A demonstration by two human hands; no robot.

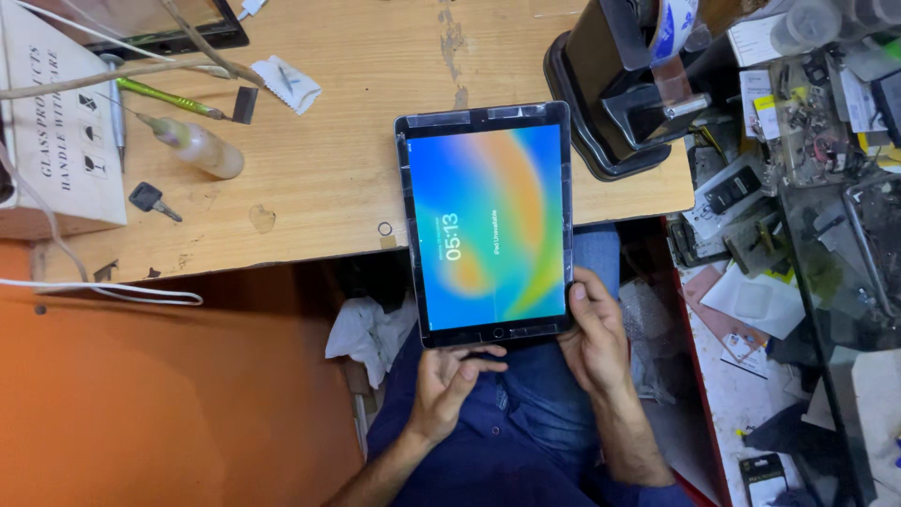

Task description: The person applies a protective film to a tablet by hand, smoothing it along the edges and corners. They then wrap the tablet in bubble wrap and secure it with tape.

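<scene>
Hands come first, low in the view above a lap in blue clothing. The left hand [449,383] curls under the near short edge of a dark-framed tablet with a lit blue, orange and yellow screen [488,225], its fingertips touching that edge by the round button, loosely bent rather than clenched. The right hand [593,340] grasps the tablet's near right corner, thumb laid along the side frame and the fingers hidden beneath. The tablet thus reaches away from both hands, its near end over the lap and its far end resting on the worn wooden tabletop [328,169], with strips of clear tape around its frame.

A crumpled white cloth [368,333] hangs just left of the left hand, below the table edge. On the table, further left, lie a small dark key [150,199] and a clear squeeze bottle with a needle tip [195,145]. A white cardboard box with black lettering and small square symbols [58,131] stands at the far left edge. Beyond the tablet sits a black tape dispenser with a blue-and-white roll [631,84]. To the right, a cluttered shelf [798,188] holds small white and yellow labelled packets.
</scene>
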